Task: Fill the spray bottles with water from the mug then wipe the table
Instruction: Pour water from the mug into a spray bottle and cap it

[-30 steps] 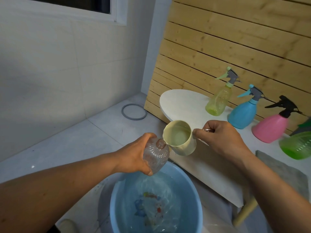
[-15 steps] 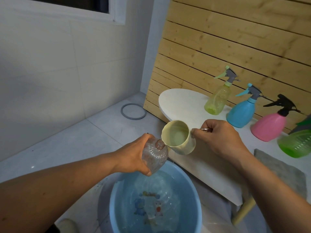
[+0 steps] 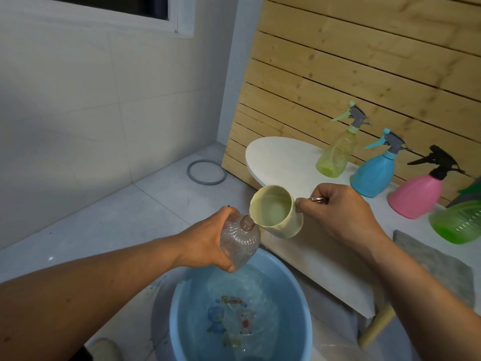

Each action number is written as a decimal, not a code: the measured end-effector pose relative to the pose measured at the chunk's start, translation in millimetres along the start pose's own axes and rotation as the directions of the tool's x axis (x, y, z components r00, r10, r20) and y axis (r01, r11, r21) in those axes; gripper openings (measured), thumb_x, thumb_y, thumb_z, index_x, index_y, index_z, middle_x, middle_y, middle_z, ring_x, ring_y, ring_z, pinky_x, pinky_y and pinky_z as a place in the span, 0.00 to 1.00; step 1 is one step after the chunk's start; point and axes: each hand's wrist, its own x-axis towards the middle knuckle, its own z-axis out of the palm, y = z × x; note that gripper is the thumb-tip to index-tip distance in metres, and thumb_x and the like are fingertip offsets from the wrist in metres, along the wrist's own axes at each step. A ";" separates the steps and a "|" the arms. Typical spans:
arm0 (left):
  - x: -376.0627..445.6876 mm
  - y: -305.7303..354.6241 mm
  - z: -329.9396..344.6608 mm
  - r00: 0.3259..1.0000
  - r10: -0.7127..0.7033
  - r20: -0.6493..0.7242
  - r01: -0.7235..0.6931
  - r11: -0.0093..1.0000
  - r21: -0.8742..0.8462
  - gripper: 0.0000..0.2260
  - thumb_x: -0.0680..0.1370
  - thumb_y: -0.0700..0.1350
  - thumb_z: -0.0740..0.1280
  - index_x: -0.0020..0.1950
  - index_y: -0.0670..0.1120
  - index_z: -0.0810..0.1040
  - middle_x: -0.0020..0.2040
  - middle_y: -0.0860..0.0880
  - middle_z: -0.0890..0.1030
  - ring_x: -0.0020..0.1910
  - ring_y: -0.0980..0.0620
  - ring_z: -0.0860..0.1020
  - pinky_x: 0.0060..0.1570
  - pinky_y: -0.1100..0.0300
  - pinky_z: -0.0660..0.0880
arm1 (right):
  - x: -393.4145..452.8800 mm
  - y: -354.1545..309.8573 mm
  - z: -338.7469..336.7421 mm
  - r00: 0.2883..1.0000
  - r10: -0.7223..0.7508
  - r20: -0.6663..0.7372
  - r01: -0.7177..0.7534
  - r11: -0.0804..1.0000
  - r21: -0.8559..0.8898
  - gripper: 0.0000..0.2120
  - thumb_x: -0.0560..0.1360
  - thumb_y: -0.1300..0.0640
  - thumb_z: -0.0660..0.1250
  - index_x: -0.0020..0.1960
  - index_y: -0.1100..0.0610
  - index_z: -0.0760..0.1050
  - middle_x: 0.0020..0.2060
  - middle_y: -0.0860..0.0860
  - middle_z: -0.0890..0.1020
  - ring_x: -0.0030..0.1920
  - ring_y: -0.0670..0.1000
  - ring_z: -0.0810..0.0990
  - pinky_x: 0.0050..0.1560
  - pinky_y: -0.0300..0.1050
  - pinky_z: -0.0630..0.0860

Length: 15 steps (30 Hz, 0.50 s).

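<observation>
The clear ribbed plastic bottle (image 3: 240,242), uncapped, is gripped by the left hand (image 3: 208,243) over the blue basin (image 3: 299,303) (presumably to catch spills) beside the tabletop's (image 3: 281,160) near edge; the cream mug (image 3: 276,212), held by its handle in the right hand's (image 3: 343,212) curled fingers, is tipped to its neck.

both forearms reach forward into view. left hand (image 3: 208,243), fingers and thumb curled in a grip, held low with the wrist straight. right hand (image 3: 341,212), a closed fist, knuckles up, wrist bent, held slightly higher.
</observation>
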 end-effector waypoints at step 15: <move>-0.4 -0.5 1.3 1.000 0.002 -0.003 -0.002 1.000 0.003 0.48 0.61 0.49 0.86 0.73 0.61 0.60 0.65 0.60 0.74 0.63 0.57 0.76 0.62 0.53 0.80 | -3.8 -1.1 -1.1 1.000 -0.010 -0.017 0.010 1.000 -0.026 0.16 0.70 0.40 0.72 0.32 0.50 0.75 0.26 0.47 0.77 0.36 0.55 0.77 0.51 0.60 0.76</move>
